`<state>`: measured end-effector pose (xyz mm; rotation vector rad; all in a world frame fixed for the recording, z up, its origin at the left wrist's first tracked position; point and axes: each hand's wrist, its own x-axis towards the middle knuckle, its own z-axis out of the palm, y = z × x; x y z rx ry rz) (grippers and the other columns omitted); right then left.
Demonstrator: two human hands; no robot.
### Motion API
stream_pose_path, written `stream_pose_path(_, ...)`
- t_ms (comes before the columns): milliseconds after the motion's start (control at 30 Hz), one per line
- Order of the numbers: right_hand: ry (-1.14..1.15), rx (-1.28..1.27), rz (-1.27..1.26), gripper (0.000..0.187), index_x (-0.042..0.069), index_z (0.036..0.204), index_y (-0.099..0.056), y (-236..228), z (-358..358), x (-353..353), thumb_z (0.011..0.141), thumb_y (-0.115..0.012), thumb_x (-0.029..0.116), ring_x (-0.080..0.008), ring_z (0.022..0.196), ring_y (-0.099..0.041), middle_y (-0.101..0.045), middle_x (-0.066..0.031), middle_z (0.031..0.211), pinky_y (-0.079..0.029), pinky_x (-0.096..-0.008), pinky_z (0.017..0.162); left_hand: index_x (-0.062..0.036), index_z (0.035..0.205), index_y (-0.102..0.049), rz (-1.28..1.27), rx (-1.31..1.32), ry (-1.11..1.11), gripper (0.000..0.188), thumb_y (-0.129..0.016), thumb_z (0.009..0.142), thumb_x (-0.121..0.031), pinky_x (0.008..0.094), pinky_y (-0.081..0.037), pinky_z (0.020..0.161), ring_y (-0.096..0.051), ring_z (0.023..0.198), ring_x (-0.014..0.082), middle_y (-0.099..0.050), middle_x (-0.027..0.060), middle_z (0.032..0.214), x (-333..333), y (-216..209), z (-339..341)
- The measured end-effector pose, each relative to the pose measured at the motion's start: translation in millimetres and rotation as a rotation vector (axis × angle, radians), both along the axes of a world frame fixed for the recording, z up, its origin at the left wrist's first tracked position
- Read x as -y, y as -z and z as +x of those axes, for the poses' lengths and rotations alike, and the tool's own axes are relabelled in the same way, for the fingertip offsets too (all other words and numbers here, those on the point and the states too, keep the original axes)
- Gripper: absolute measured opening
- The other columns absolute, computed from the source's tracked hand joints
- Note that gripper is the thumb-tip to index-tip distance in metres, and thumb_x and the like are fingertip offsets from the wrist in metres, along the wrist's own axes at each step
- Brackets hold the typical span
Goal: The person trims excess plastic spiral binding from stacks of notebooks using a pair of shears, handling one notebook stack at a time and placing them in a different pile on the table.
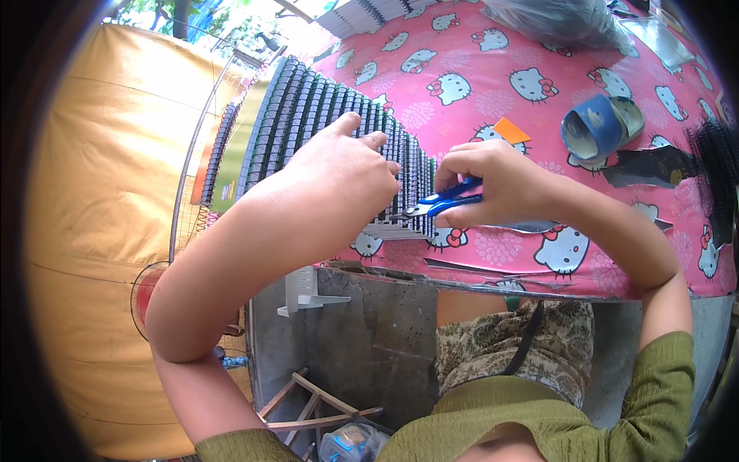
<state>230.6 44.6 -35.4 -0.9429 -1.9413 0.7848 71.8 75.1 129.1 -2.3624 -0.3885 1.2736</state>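
Observation:
A long row of spiral-bound notebooks (265, 115), dark coils facing up, stands at the left part of the table. My left hand (339, 173) rests on top of the coils with its fingers apart; its thumb is hidden. At the near right end of the row, my right hand (493, 185) grips a pair of blue-handled nippers (454, 202). Their metal jaws are at the coil ends on the near edge of the row, beside my left hand's fingertips. Whether the jaws touch a wire is too small to tell.
The table wears a torn pink cat-print cover (531, 85). On it are an orange paper piece (510, 131), a blue curved object (600, 127), black coils (716, 177) and a plastic bag (566, 23). A yellow tarp (115, 231) and a fan (146, 300) are at the left.

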Motion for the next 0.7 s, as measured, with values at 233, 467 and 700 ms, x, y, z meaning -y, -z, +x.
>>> stream_pose_path(233, 0.163, 0.036, 0.422, 0.036, 0.003, 0.092, -0.064, 15, -12, 0, 0.071, -0.079, 0.027, -0.0264, 0.079, -0.063, -0.063, -0.0096, 0.086, -0.049, -0.036, 0.069, -0.0109, 0.123, -0.063, -0.018, 0.03, 0.001, 0.054, -0.066, 0.07, -0.002, 0.044, -0.028, 0.113, -0.044, 0.132, 0.0235, -0.058, 0.0034, 0.132, -1, 1, 0)
stream_pose_path(467, -0.111, 0.059, -0.547, 0.046, -0.002, 0.079, -0.068, -12, -1, -15, 0.082, -0.074, 0.043, -0.0079, 0.061, -0.057, -0.065, -0.0025, 0.066, -0.044, -0.0253, 0.055, -0.0119, 0.127, -0.059, 0.039, 0.043, 0.152, 0.056, -0.065, 0.072, -0.003, 0.0463, -0.025, 0.115, -0.038, 0.136, 0.022, -0.053, 0.0019, 0.138, -1, 9, -6)
stream_pose_path(700, 0.149, 0.151, 0.304, 0.043, 0.003, 0.101, -0.06, 16, -10, 12, 0.071, -0.079, 0.027, -0.0284, 0.084, -0.062, -0.061, -0.0107, 0.091, -0.049, -0.0377, 0.075, -0.0119, 0.128, -0.058, 0.053, -0.011, 0.074, 0.056, -0.063, 0.074, -0.001, 0.0463, -0.024, 0.115, -0.037, 0.137, 0.0209, -0.053, 0.0022, 0.138, -2, 21, -4)
